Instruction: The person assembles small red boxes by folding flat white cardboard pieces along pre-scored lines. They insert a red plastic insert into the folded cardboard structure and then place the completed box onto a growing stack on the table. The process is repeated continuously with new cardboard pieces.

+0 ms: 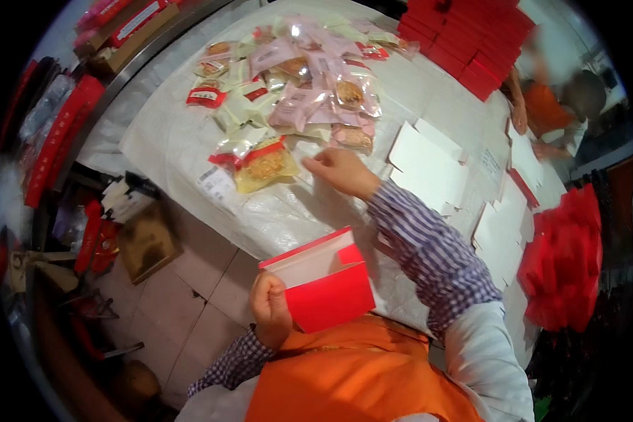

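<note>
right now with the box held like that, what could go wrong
The open red box is gripped at one end by the left hand, so it could tip or slip. Packets lie loosely heaped beside the right hand, so a bump might slide some. The tall red stack on the table could topple if knocked.

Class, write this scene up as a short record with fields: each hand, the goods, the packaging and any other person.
Left hand: grips an open red box at its left end
Right hand: beside a yellow-and-red packet, contact unclear
Goods: heaped pink and pale snack packets
Packaging: white-faced cartons, stacked red boxes
Other person: a hand near the stack
</note>
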The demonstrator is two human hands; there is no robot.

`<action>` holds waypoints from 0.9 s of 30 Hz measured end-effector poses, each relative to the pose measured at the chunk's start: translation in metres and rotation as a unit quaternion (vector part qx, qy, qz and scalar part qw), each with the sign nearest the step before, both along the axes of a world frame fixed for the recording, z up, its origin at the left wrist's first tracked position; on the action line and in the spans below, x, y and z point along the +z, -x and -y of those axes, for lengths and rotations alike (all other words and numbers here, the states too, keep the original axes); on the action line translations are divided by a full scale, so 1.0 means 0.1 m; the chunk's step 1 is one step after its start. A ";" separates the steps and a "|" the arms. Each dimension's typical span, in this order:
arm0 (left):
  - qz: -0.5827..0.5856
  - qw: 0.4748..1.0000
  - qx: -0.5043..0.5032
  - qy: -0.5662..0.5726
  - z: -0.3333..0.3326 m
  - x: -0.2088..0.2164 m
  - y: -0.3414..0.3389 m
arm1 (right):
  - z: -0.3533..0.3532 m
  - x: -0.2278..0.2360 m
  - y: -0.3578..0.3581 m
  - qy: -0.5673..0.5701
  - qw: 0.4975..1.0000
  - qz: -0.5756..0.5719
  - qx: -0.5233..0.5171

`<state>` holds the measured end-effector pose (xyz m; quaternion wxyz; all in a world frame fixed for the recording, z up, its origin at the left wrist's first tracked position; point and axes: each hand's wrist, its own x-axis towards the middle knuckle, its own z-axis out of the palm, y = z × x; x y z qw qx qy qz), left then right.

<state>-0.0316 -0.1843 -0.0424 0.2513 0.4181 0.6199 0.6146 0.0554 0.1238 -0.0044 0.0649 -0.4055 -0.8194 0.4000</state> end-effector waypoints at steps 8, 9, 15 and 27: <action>-0.054 0.994 0.078 0.051 0.23 0.18 0.21 | 0.28 -0.19 1.15 -0.063 0.992 -0.007 -0.111; -0.044 0.994 0.077 0.056 0.23 0.18 0.21 | 0.28 -0.18 1.18 -0.039 0.994 -0.011 -0.101; -0.005 0.998 0.053 0.040 0.15 0.08 0.21 | 0.32 -0.36 1.20 -0.031 0.990 -0.086 -0.106; -0.004 0.996 -0.090 0.010 -0.25 0.17 -0.07 | -0.08 0.02 -0.65 -0.065 0.917 -0.329 -0.218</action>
